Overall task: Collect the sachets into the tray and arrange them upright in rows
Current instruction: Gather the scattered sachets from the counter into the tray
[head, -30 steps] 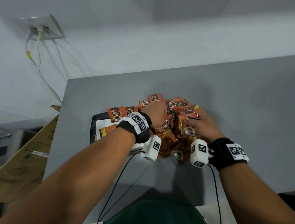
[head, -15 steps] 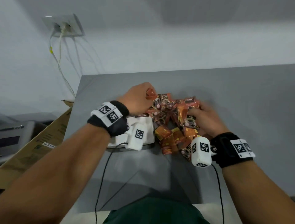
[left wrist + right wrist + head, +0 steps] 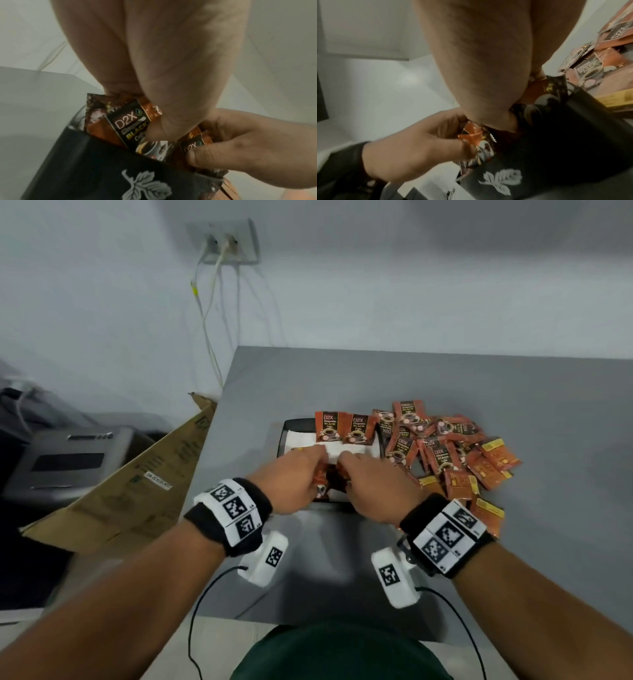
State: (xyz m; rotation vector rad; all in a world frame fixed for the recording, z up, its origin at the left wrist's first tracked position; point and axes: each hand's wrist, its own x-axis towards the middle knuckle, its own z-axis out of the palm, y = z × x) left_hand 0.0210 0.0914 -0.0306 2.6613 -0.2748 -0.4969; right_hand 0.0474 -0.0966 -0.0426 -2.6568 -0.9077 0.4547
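Note:
A black tray with a white lining sits on the grey table. Two orange-and-black coffee sachets stand upright against its far wall. A loose pile of sachets lies just right of the tray. My left hand and right hand meet over the tray's near side. In the left wrist view, the left thumb and fingers pinch a couple of sachets just inside the leaf-printed tray wall. The right hand grips a sachet beside them.
A cardboard box leans against the table's left edge, with a grey machine behind it. A wall socket with hanging cables is above the table's far left corner. Thin cables run from the wrist cameras toward my body.
Both hands have left the pile and come together over the tray's near side, each with sachets. The pile now lies uncovered at the right.

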